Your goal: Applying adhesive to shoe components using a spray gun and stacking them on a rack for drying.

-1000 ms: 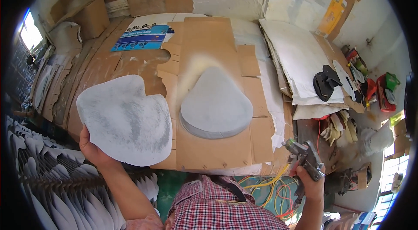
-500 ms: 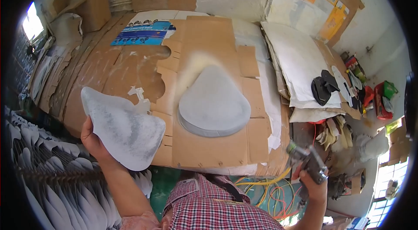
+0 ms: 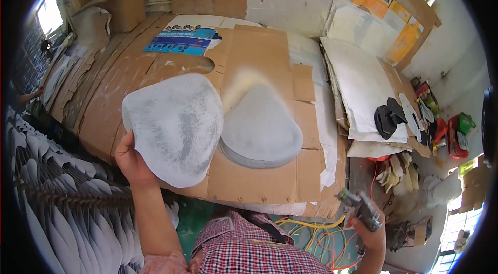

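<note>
My left hand (image 3: 134, 162) is closed on the lower left edge of a thin, whitish-grey rounded-triangular sheet (image 3: 179, 128) with dark mottled patches. The sheet is held up over the table, its broad face toward me. Just right of it, a stack of similar pale grey pieces (image 3: 262, 128) lies on brown cardboard (image 3: 249, 186), with a pale yellowish spray haze around its far tip. My right hand (image 3: 371, 224), low at the right beyond the table's edge, is wrapped round a metal spray gun (image 3: 363, 211). The gun points left and away.
Many thin pale sheets (image 3: 88, 222) stand in rows at lower left. White sheets (image 3: 358, 87) with a black tape-dispenser-like object (image 3: 388, 117) lie at the right. Yellow and orange hoses (image 3: 311, 222) hang below the table edge. A blue printed card (image 3: 181, 40) lies at the back left.
My left hand has raised the sheet and swung it right, turning its face more fully toward me beside the stack. My right hand with the spray gun has shifted slightly lower.
</note>
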`<state>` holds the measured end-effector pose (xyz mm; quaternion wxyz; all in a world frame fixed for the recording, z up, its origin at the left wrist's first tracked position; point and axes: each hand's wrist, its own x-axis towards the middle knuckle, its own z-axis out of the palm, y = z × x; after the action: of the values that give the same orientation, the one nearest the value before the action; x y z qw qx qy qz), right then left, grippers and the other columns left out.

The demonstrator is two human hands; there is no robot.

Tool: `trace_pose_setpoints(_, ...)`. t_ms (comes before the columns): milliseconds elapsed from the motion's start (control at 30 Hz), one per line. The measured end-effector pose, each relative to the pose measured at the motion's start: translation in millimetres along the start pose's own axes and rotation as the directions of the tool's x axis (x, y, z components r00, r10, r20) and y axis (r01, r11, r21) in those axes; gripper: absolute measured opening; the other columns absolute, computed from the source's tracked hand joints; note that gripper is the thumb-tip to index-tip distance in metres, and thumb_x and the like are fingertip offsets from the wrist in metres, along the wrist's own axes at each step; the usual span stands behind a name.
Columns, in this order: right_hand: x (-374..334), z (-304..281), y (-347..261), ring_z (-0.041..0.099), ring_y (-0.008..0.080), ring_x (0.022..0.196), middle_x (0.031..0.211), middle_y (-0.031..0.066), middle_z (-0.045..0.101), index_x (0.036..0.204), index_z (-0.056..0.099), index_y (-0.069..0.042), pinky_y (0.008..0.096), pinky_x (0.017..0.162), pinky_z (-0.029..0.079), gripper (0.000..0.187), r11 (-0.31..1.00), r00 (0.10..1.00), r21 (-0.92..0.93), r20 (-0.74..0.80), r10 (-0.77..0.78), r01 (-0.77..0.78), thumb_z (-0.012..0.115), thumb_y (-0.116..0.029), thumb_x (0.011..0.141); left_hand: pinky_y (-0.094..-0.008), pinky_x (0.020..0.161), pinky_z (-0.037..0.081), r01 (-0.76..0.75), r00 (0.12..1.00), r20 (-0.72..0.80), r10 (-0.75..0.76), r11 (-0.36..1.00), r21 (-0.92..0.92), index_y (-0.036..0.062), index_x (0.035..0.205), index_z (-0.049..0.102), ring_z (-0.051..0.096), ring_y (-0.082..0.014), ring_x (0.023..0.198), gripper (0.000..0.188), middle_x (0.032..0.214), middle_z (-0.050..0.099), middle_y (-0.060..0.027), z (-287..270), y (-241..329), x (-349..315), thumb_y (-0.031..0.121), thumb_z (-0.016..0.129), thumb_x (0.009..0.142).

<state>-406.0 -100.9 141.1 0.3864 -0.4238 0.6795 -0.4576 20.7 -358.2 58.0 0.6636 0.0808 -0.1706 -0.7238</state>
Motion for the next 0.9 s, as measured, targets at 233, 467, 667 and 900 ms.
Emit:
trace_pose_setpoints(233, -2.3, 3.3, 8.6, 0.059, 0.0142, 0.074, 0.082, 0.0089, 0.061, 0.128, 0.042, 0.004, 0.0284, 0.065, 0.05, 0.058, 0.995, 0.998, 0.096, 0.038, -0.04, 0.036, 0.067, -0.003, 0.076, -0.0433, 0.095, 0.044, 0.039, 0.998, -0.045, -0.039, 0.999, 0.011, -0.0078, 0.115, 0.053, 0.059, -0.0302, 0.103, 0.038, 0.112, 0.06, -0.0196, 1.0, -13.5, 0.5, 0.013, 0.042, 0.086)
trace_pose_setpoints(467, 20.9, -28.7, 24.6, 0.06, 0.0147, 0.069, 0.079, 0.0085, 0.06, 0.124, 0.044, 0.005, 0.0286, 0.062, 0.052, 0.053, 0.994, 0.998, 0.109, -0.07, -0.009, 0.016, 0.065, -0.001, 0.075, -0.0421, 0.097, 0.04, -0.032, 0.99, -0.132, 0.045, 0.995, 0.095, -0.0016, 0.122, 0.049, 0.056, -0.0302, 0.106, 0.041, 0.116, 0.058, -0.0165, -19.4, -16.1, -9.2, 0.008, 0.048, 0.082)
trace_pose_setpoints(667, 111.2, -28.5, 104.0, 0.056, 0.0125, 0.071, 0.084, 0.0052, 0.058, 0.123, 0.046, 0.001, 0.0259, 0.065, 0.049, 0.052, 0.992, 0.992, -0.044, -0.044, -0.121, 0.119, 0.061, 0.002, 0.074, -0.042, 0.099, 0.038, -0.087, 0.953, -0.268, 0.141, 0.975, 0.204, -0.0006, 0.119, 0.051, 0.054, -0.0295, 0.109, 0.041, 0.116, 0.058, -0.0144, 10.3, -32.8, -13.1, 0.006, 0.052, 0.079)
trace_pose_setpoints(900, 217.0, 98.5, 180.7, 0.048, 0.0352, 0.113, 0.126, 0.0214, 0.047, 0.135, 0.031, -0.002, 0.045, 0.095, 0.038, 0.072, 0.916, 0.957, -0.328, 0.246, -0.154, 0.231, 0.066, -0.032, 0.08, -0.0407, 0.08, 0.05, -0.195, 0.953, -0.189, 0.239, 0.955, 0.221, 0.0084, 0.107, 0.052, 0.061, -0.0249, 0.086, 0.034, 0.098, 0.06, -0.0078, 94.5, -61.2, 2.8, 0.003, 0.058, 0.074)
